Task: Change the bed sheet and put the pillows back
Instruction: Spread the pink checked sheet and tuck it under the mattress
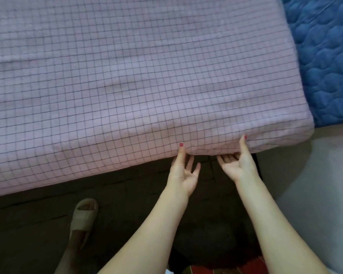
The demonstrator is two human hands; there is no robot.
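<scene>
Step in hand: I judge this as tucking the pink checked sheet point(127, 86) along the near edge of the bed, close to the lower right corner; no pillow shows in this view.
Sheet: it covers nearly the whole frame from upper left to lower right, lies fairly flat with faint creases at left, and its hem wraps down over the bed's side.
Left hand point(183, 173): palm up at lower centre, thumb pressed on the sheet's hanging side, fingers spread and loose, grasping nothing.
Right hand point(238, 165): just right of the left one, thumb up against the sheet, fingers curling under the hem; I cannot tell whether they pinch cloth there.
Next move: I'd say the hem wants pushing under the mattress, then working toward the corner at right, where the cloth bunches a little.
Edges: the sheet's right edge stops short of the blue quilted pad point(325, 60), which lies bare at upper right.
Open room: dark floor point(28, 234) runs along the bed's near side; a foot in a beige slipper point(83, 216) stands at lower left, well apart from the hands, and a pale surface fills the right margin.
</scene>
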